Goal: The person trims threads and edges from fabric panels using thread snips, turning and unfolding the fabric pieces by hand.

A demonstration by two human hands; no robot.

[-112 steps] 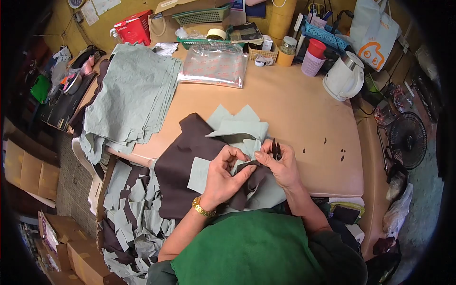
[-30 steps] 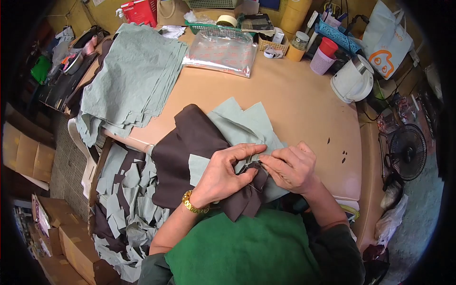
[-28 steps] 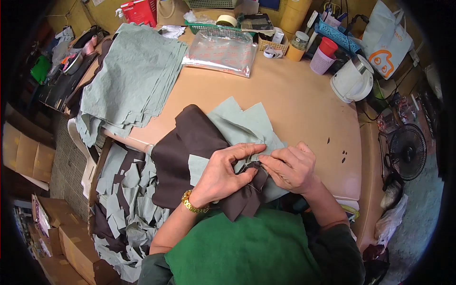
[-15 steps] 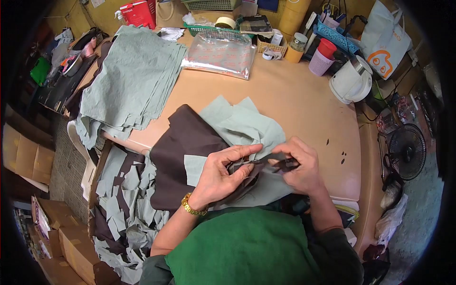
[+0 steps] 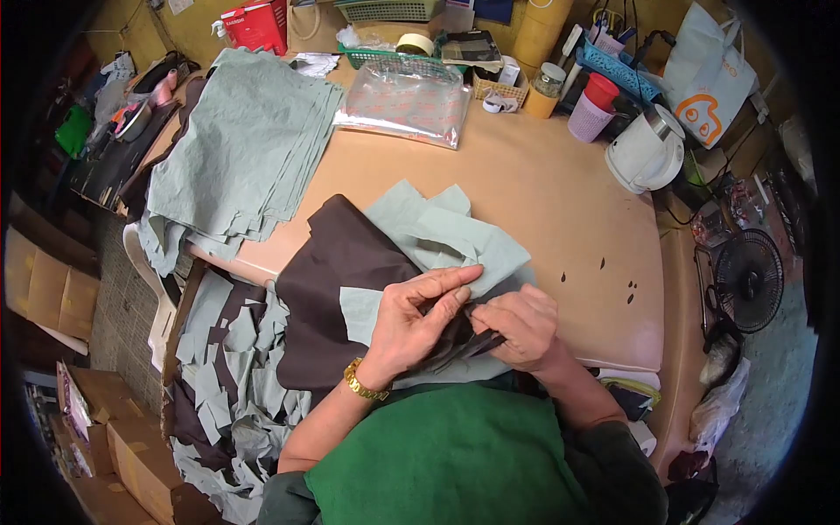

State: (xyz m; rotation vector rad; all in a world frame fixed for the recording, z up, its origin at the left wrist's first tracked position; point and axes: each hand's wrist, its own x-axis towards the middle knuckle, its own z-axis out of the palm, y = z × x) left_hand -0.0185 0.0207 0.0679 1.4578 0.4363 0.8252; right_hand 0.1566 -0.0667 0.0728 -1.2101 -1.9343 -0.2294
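My left hand (image 5: 418,317) pinches layered fabric between thumb and forefinger, at an edge where the pale grey-green fabric (image 5: 490,249) meets the dark brown fabric (image 5: 346,249). Close beside it, my right hand (image 5: 522,325) is closed at the same edge. Something dark and narrow shows under its fingers, mostly hidden, so I cannot tell whether it is a tool or a fold of cloth. The brown fabric spreads to the left over the table edge, with a small pale patch (image 5: 360,313) on it. Pale cloth fans out beyond my fingertips.
A stack of grey-green fabric pieces (image 5: 241,144) lies at the table's left. A clear plastic packet (image 5: 402,101) is at the back, a white kettle (image 5: 645,149) at the right. Fabric scraps (image 5: 236,367) fill a box below left. Dark specks (image 5: 632,293) mark the tabletop (image 5: 577,201).
My right hand has moved left and slightly down, closer to my left hand, and its fingers are more tightly closed. The pale fabric beyond my fingertips has shifted and opened into a fold.
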